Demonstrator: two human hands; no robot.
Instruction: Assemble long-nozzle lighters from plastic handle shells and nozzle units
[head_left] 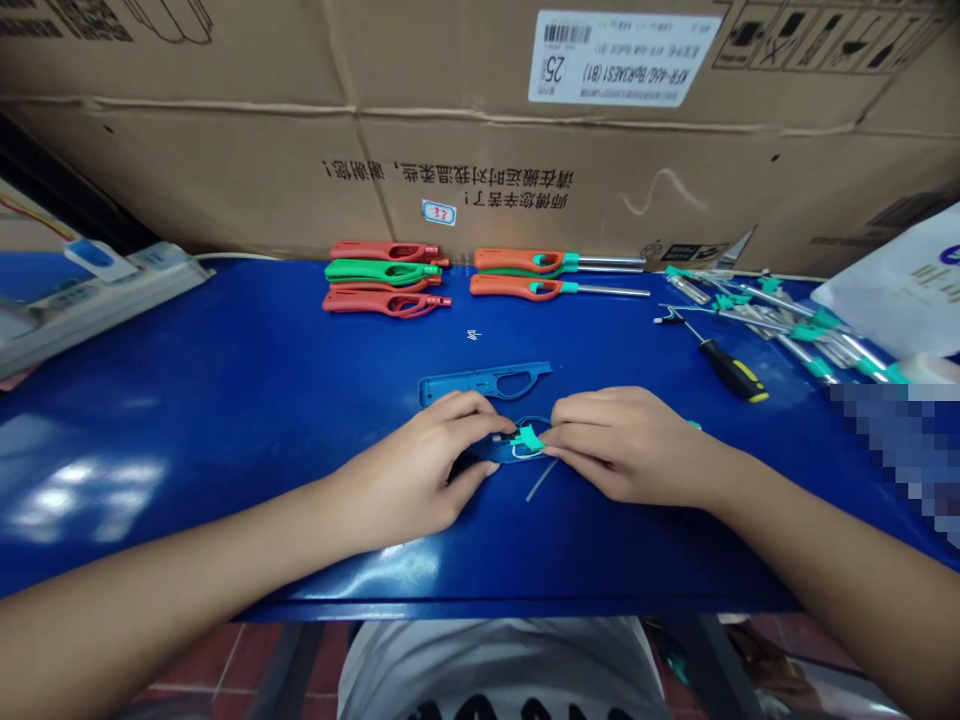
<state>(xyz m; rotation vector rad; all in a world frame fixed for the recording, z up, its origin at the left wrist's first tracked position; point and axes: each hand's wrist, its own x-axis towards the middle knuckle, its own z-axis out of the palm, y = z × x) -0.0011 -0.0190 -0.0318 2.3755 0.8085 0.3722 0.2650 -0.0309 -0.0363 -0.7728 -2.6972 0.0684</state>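
My left hand (420, 470) and my right hand (622, 440) meet at the middle of the blue table (225, 400). Both pinch a small blue lighter part with a teal trigger piece (525, 440) lying between the fingertips. A thin clear tube (541, 480) sticks out below it on the table. Just behind my hands lies a blue lighter shell half (484, 382), flat and untouched.
Red and green lighter shells (384, 275) and two orange stick lighters (555, 275) lie at the back. A black-and-yellow screwdriver (720, 362) and a heap of metal tubes with teal caps (787, 320) are right. A power strip (90, 290) is left. Cardboard boxes (480, 120) stand behind.
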